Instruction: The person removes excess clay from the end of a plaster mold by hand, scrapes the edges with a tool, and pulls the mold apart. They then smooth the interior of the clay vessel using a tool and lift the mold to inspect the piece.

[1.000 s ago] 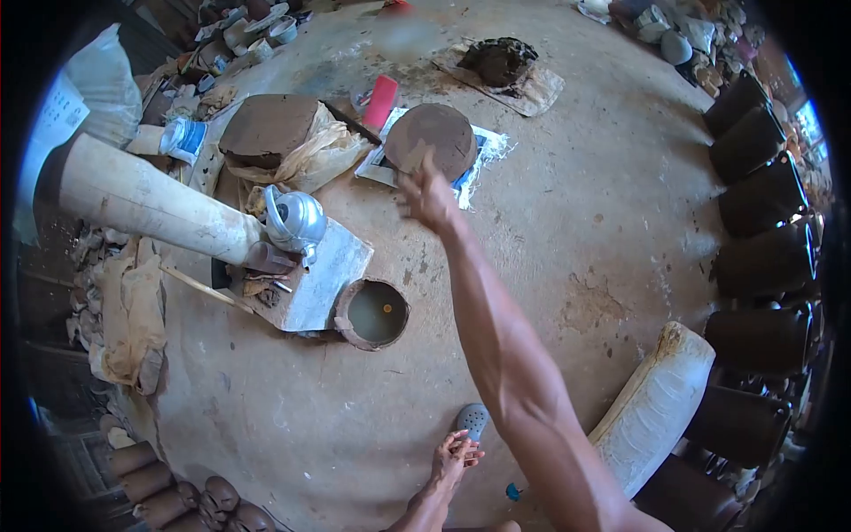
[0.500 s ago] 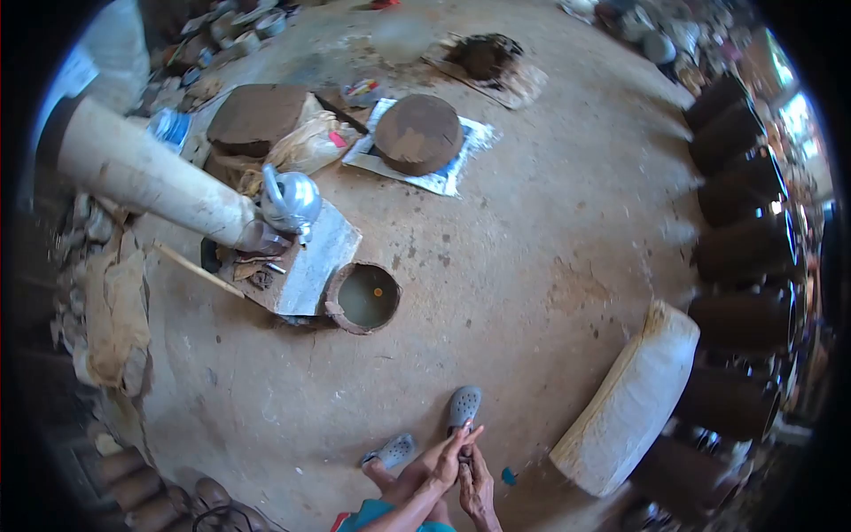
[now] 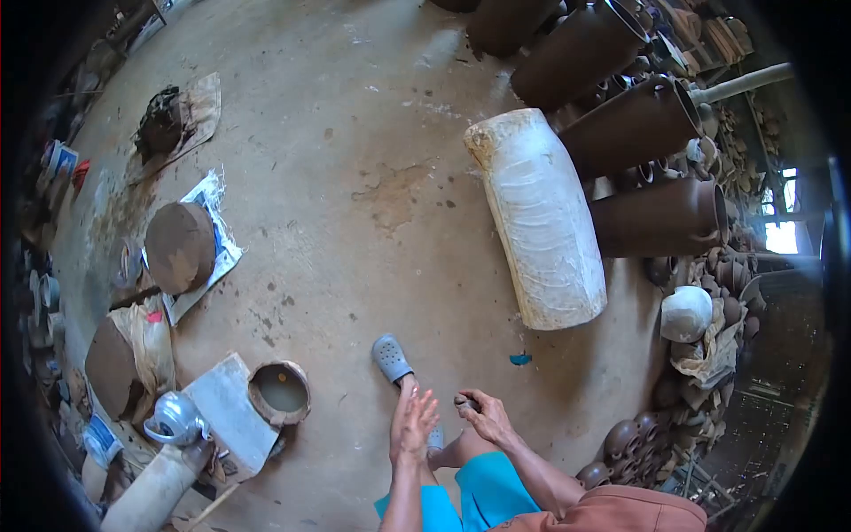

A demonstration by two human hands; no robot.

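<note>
My right hand (image 3: 487, 415) holds a small dark lump (image 3: 464, 402), perhaps clay, above the floor (image 3: 346, 355); my left hand (image 3: 415, 426) is near it, fingers spread, seemingly holding nothing. I judge the present step is handling this lump; moving it would call for steady fingers.

Person wears rust-brn top (image 3: 620, 512), teal shorts (image 3: 487, 483) & grey clogs (image 3: 390, 356) w/ sm. rd. vent holes.

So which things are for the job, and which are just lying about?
Probably for the job:
- dark lump in the right hand
- open left hand
- maybe the round brown slab

Probably just lying about:
- silver kettle
- teal scrap
- long whitish bundle
</note>
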